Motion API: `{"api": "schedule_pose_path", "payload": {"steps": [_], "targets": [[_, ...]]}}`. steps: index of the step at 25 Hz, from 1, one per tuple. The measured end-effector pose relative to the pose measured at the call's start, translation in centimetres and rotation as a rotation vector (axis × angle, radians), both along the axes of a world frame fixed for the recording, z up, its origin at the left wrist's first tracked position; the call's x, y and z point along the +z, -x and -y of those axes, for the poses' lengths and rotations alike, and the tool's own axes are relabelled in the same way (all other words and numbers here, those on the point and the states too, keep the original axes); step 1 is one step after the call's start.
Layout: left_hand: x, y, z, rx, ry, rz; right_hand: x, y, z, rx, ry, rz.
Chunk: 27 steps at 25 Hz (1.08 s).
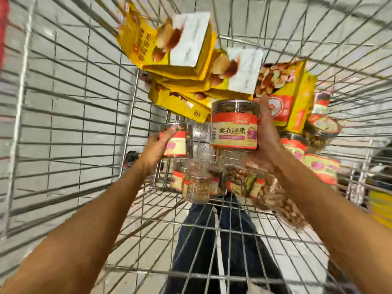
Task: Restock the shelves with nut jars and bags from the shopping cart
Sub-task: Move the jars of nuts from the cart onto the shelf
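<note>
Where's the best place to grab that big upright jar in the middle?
Probably round its labelled side wall, from the right, as the right hand grips it: the jar is a wide upright cylinder with no handle.

Single view, head-worn, wide-angle. The camera sits above the shopping cart [21, 102] and faces steeply down into its basket. Wire walls fill the frame from 9 through 12 to 3 o'clock, bowed by the lens. Range is close: the forearms enter from 7 and 5 o'clock. The left hand [158, 145], gripping the left jar [177, 141], and the right hand [266, 136], gripping the right jar [234, 124], lie near centre. Trouser legs [197, 247] show through the wire at 6 o'clock (edges blurred).
</note>
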State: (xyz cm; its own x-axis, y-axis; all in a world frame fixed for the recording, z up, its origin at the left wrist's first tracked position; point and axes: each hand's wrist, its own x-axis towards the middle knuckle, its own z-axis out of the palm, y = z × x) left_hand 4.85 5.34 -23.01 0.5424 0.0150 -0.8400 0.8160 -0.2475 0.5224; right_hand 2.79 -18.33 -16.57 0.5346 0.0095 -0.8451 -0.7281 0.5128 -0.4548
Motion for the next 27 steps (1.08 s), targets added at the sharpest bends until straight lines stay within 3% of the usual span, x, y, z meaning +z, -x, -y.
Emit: {"api": "schedule_pose_path", "payload": {"steps": [4,9,16,23,27], "targets": [[11.8,-3.0,5.0,-0.049,0.456,-0.011,10.6,0.2,2.7,-0.145,0.033,0.18],[25.9,-2.0,12.3,-0.283,0.909,0.042,22.1,7.7,7.3,-0.591,0.091,0.355],[33.4,8.9,25.4,-0.545,0.912,0.046,28.5,23.3,11.7,-1.16,0.22,0.461],[35.7,25.5,37.8,-0.923,1.037,0.043,30.5,42.3,16.1,-1.527,0.331,0.575],[34.9,34.4,45.1,-0.855,1.026,0.112,29.9,50.2,20.1,-1.604,0.357,0.522]]}}
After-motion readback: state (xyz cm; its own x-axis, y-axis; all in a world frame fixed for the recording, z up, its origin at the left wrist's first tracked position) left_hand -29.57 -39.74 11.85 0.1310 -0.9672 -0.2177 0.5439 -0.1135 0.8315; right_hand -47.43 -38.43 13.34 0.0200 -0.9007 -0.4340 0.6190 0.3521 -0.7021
